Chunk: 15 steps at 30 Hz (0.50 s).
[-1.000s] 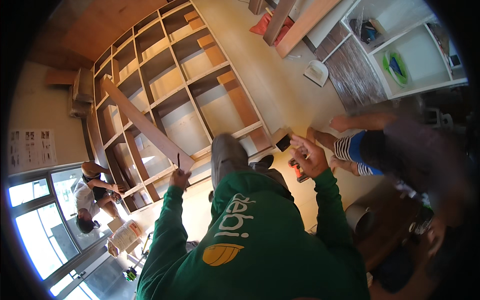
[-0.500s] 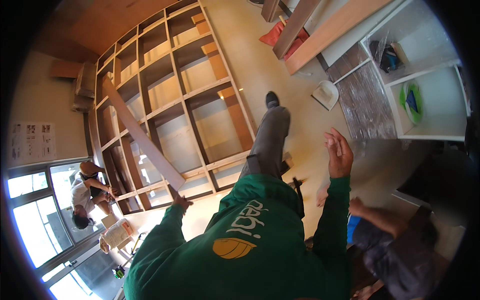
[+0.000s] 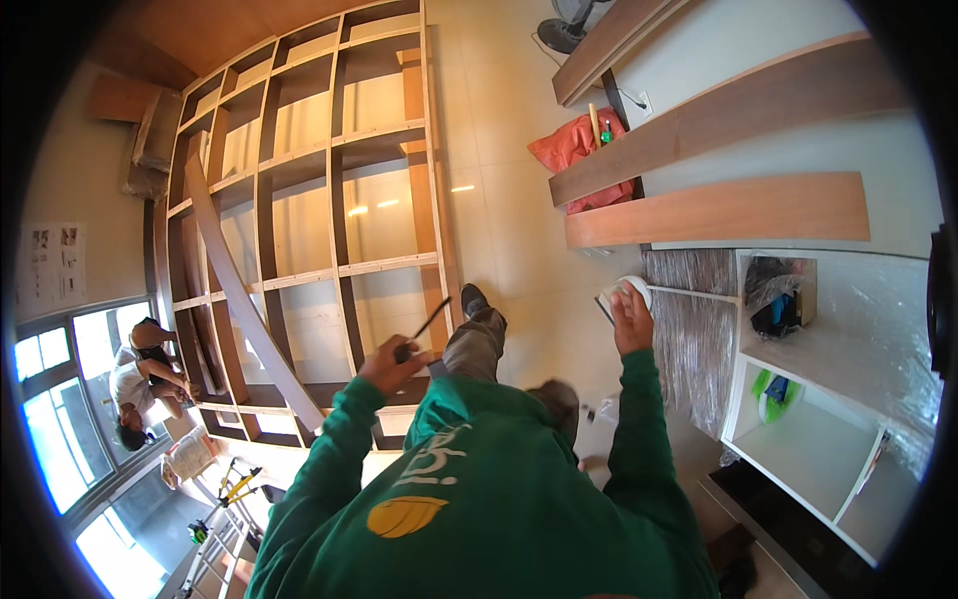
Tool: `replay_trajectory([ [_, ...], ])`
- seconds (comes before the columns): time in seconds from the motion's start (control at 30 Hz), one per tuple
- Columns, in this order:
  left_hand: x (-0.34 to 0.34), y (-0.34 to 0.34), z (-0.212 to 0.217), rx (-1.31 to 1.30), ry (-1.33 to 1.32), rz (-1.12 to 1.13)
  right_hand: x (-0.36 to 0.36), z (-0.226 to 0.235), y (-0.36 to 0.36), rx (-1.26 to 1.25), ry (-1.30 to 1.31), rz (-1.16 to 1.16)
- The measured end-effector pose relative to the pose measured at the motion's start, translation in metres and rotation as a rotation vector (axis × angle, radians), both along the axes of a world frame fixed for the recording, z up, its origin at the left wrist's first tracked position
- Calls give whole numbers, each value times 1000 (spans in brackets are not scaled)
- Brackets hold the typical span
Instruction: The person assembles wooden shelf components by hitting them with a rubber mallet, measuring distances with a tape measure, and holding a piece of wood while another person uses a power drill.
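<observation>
My left hand (image 3: 392,365) is closed around the dark handle of a slim black tool (image 3: 429,321), whose thin shaft points up and to the right. Its exact kind does not show. Below and left of that hand, the near edge of a large wooden frame (image 3: 299,280) lies on the floor, with a long loose board (image 3: 232,285) slanting across it. My right hand (image 3: 632,321) is raised with loosely bent fingers and nothing visible in them. Behind it, partly hidden, is a white dustpan with a long pale handle (image 3: 696,294).
A person (image 3: 148,379) crouches by the frame's left corner. Boards (image 3: 718,210) lean at the upper right over a red sack (image 3: 569,147). A white cabinet (image 3: 798,439) and plastic-wrapped panels (image 3: 694,339) stand on the right. A ladder (image 3: 220,544) stands at lower left.
My left hand has risen to the right, and the black tool now shows in it. My right hand has shifted left. The view has turned; the co-worker at lower right has mostly left it.
</observation>
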<state>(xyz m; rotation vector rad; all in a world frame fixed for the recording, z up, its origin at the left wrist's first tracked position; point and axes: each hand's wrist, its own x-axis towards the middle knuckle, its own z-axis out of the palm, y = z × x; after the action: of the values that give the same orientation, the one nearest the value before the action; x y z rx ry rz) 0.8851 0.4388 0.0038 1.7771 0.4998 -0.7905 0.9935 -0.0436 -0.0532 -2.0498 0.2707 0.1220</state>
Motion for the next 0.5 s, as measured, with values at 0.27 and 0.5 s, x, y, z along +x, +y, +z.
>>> replay_trajectory([
  [0.27,-65,134,-24,706,132,248,262,-75,-9,-138,-125,38],
  [0.5,-33,29,2,399,853,-230,536,-193,-20,-124,26,-169],
])
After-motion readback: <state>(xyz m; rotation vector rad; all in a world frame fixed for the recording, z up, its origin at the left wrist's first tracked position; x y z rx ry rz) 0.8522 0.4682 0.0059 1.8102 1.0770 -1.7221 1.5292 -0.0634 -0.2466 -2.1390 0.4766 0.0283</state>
